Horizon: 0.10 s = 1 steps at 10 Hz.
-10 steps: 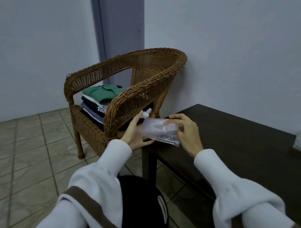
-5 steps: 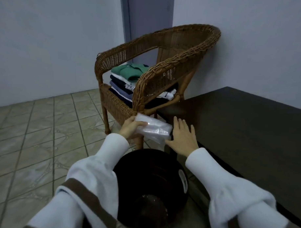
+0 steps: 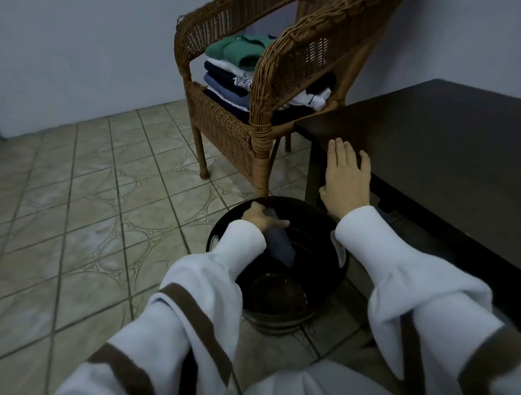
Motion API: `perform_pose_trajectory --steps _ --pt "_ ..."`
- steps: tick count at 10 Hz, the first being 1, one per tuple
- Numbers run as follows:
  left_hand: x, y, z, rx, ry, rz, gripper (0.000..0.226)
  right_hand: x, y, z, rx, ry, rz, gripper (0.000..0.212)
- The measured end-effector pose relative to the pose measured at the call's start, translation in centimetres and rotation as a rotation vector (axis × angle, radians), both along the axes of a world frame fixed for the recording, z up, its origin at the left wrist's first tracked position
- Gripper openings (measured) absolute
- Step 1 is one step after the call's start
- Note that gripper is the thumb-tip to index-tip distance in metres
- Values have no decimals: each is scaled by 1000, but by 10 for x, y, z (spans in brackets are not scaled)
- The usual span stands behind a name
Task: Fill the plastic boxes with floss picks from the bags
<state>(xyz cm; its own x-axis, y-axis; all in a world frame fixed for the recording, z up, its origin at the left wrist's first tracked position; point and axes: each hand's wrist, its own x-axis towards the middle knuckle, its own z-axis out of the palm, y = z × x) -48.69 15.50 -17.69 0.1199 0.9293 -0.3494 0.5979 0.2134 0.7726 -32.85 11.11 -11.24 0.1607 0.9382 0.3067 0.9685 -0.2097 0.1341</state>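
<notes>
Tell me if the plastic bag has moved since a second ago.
Yes. The left hand has carried the plastic bag down from the dark table corner into the black bin on the floor.

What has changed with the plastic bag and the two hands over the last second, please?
The left hand has carried the plastic bag down from table height into the black bin and still grips it there. The right hand has let go of the bag and now lies open and flat at the edge of the dark table. The wicker chair and its folded clothes are as before.

Bag [image 3: 278, 242] now down inside bin [image 3: 333, 276], left hand [image 3: 260, 216] lowered too.
</notes>
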Motion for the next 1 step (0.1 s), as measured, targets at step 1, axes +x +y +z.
perform_pose_trajectory --steps 1 --pt "4 2 -6 -124 70 -82 96 -1 -1 0 6 -11 9 85"
